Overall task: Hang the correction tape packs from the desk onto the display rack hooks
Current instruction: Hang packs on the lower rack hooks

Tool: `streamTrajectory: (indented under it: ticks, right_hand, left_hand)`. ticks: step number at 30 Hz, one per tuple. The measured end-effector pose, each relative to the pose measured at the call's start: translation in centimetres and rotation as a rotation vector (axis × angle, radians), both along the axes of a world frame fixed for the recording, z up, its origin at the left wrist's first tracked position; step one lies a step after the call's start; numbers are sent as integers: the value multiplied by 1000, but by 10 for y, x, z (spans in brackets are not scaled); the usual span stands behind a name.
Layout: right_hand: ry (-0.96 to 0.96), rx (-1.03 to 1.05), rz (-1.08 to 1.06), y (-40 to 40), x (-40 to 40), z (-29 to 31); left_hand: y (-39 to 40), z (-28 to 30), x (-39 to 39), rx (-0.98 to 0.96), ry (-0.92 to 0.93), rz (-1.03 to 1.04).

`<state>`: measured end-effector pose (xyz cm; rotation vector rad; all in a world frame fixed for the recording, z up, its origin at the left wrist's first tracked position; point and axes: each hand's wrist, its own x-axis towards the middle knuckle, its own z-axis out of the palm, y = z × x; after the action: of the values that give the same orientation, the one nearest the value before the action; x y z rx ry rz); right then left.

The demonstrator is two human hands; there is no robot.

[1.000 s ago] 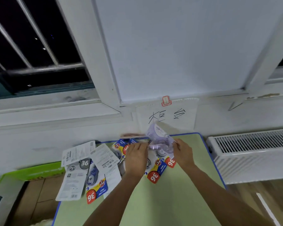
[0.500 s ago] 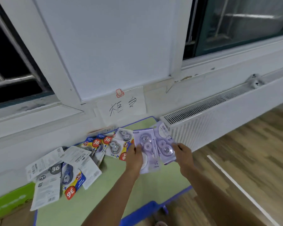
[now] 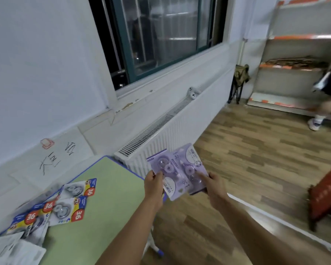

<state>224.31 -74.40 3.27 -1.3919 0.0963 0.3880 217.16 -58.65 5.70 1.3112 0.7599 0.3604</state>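
Note:
I hold two purple correction tape packs out past the desk's right edge, above the wooden floor. My left hand [image 3: 154,185] grips the lower left edge of the left purple pack [image 3: 165,173]. My right hand [image 3: 213,183] pinches the lower right of the right purple pack [image 3: 192,166], which overlaps the first. Several blue-and-yellow correction tape packs [image 3: 69,209] with red "36" stickers lie on the green desk [image 3: 107,188] at the lower left. A white shelving rack [image 3: 294,54] with orange strips stands at the far right; no hooks can be made out on it.
A white radiator [image 3: 161,134] runs along the wall under the window [image 3: 161,35]. A person's leg and shoe [image 3: 315,121] are by the rack. A folding stool [image 3: 240,81] stands in the corner. A red cushioned seat [image 3: 327,196] is at the right edge.
The view has swung right, away from the desk toward the floor and the rack. Both hands lifted the two purple packs off the desk and carried them rightward past its edge.

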Motion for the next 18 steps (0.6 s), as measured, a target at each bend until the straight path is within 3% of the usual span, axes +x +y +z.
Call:
streamTrajectory:
  ticks: [7, 14, 18]
  right_hand:
    - [65, 84, -239, -160, 2, 10]
    - [-9, 124, -444, -337, -23, 23]
    - [-55, 75, -583, -438, -44, 32]
  left_hand:
    - [-150, 14, 46, -98, -91, -238]
    - [-342, 9, 68, -230, -86, -386]
    - [-448, 6, 68, -293, -93, -572]
